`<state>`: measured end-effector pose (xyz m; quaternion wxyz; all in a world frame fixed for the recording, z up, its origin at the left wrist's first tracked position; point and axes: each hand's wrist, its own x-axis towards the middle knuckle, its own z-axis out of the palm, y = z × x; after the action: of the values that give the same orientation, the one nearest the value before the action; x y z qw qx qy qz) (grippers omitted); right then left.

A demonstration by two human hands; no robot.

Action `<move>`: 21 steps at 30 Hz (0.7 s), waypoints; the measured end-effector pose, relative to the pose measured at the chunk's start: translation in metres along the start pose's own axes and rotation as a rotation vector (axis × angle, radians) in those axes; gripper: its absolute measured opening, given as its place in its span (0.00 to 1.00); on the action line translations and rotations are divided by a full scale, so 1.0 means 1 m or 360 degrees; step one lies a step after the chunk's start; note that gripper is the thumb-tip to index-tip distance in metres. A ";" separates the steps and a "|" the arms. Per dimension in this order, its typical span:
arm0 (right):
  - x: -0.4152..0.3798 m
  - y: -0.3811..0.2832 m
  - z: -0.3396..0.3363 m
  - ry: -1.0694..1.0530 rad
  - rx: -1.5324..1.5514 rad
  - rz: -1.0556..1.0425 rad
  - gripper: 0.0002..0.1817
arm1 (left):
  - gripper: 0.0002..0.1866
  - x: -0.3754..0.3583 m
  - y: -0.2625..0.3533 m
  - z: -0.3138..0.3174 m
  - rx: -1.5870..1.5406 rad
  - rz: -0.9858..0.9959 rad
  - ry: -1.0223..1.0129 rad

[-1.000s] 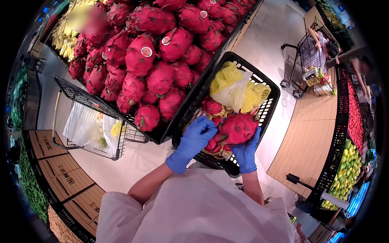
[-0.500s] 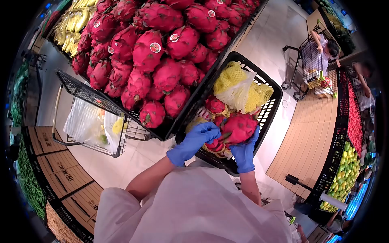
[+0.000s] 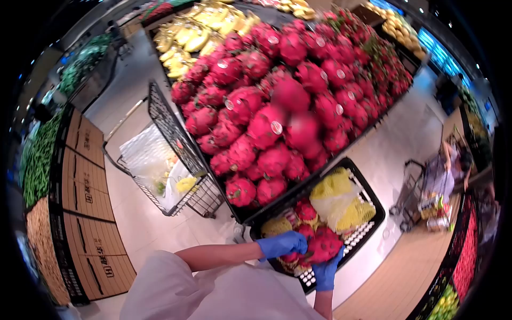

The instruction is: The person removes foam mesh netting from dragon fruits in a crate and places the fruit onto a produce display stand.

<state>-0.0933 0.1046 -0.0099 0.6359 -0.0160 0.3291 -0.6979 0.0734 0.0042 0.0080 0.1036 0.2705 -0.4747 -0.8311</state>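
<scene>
My right hand (image 3: 326, 271), in a blue glove, holds a red dragon fruit (image 3: 324, 244) from its right and near side. My left hand (image 3: 282, 246), also blue-gloved, has its fingers drawn together at the fruit's left; what they pinch, if anything, is hidden. Both hands are over a black plastic crate (image 3: 368, 234). More dragon fruit (image 3: 305, 210) lies in the crate, partly in netting. Yellow foam nets and a clear bag (image 3: 341, 200) fill its far right part.
A big heap of dragon fruit (image 3: 272, 160) stands in a black-edged display beyond the crate, with bananas (image 3: 202, 32) at its far left. A shopping cart (image 3: 160, 186) with bags stands at left. At right, a person (image 3: 453, 165) is by another cart (image 3: 408, 213).
The view has tilted up and turned, showing more of the display and the bananas. My hands stay over the crate, the right one still on the dragon fruit.
</scene>
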 end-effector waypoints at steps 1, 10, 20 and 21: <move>0.002 -0.001 -0.007 -0.0078 -0.0018 0.0012 0.37 | 0.07 0.000 0.004 0.000 0.0078 0.0090 -0.0079; 0.026 -0.010 -0.034 0.0124 0.0035 -0.0119 0.33 | 0.15 0.005 0.021 0.009 0.0288 -0.0054 0.0027; 0.083 -0.109 0.002 -0.0295 -0.0277 -0.0399 0.36 | 0.12 -0.088 0.102 -0.019 -0.0188 0.0299 0.0162; 0.105 -0.123 -0.004 -0.0387 -0.0494 -0.0610 0.37 | 0.12 -0.096 0.111 -0.026 -0.0186 0.0324 0.0145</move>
<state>-0.2226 0.0085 0.0043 0.5170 -0.2588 0.3443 -0.7397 0.1582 -0.0323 0.1253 0.2245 0.2518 -0.4451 -0.8295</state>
